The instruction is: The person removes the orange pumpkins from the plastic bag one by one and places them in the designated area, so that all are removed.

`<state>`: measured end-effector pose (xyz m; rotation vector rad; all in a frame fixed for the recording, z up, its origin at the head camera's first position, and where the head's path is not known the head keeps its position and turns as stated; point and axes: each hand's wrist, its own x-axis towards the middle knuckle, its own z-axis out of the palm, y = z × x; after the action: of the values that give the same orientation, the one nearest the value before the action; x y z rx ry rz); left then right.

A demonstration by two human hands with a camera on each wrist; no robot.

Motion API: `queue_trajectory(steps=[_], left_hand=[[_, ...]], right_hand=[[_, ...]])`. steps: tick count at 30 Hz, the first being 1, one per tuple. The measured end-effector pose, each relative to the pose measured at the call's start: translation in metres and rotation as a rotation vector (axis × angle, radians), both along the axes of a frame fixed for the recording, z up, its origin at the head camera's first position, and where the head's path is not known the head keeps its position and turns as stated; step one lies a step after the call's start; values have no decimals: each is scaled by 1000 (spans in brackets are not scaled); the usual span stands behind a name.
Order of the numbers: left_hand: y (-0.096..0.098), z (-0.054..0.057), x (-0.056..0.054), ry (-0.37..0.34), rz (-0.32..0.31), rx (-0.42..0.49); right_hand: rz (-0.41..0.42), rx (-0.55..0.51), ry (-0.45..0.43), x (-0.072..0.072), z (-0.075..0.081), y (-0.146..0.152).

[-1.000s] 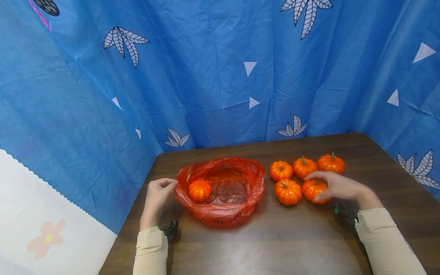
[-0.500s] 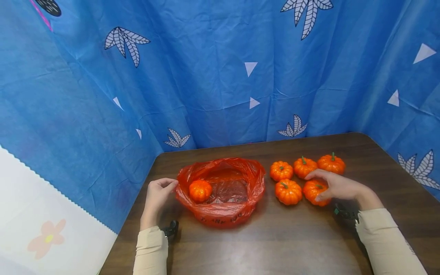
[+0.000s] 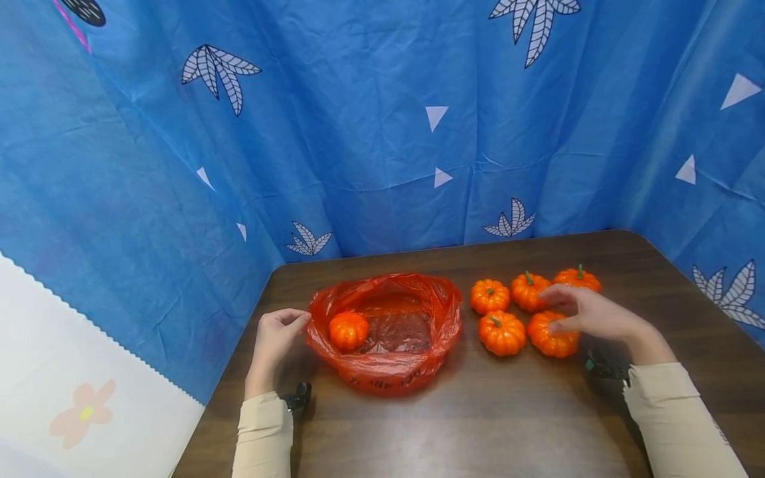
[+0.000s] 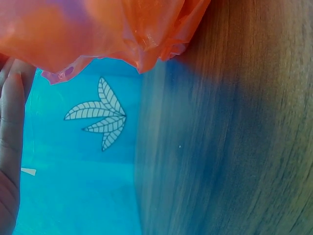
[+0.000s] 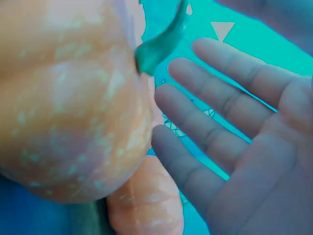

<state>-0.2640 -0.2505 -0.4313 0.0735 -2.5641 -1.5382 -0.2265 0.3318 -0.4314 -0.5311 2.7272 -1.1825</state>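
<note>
My left hand pinches the left rim of a red plastic bag, which lies with its mouth spread wide. Inside the bag, on its left side, sits one small orange pumpkin. My right hand is just above and behind the nearest right pumpkin, holding nothing. In the right wrist view its fingers are spread and nearly straight beside a pumpkin with a green stem. The left wrist view shows the bag's crumpled edge next to the fingers.
Other pumpkins stand close together: a front one, a small one, and two at the back, one left of the other. The brown wooden table meets a blue curtain behind.
My right hand has lifted slightly and its fingers have loosened from around the near right pumpkin, which sits a little nearer and further right. The left hand stays at the bag rim.
</note>
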Motion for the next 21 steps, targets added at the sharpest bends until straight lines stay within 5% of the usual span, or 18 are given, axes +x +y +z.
queue_trajectory(steps=[12,21], left_hand=[[-1,-1,1,-6,9,17],[-2,0,0,10,7,8]], right_hand=[[-78,-3,52,0,23,-26],[14,-10,65,3,28,-58]])
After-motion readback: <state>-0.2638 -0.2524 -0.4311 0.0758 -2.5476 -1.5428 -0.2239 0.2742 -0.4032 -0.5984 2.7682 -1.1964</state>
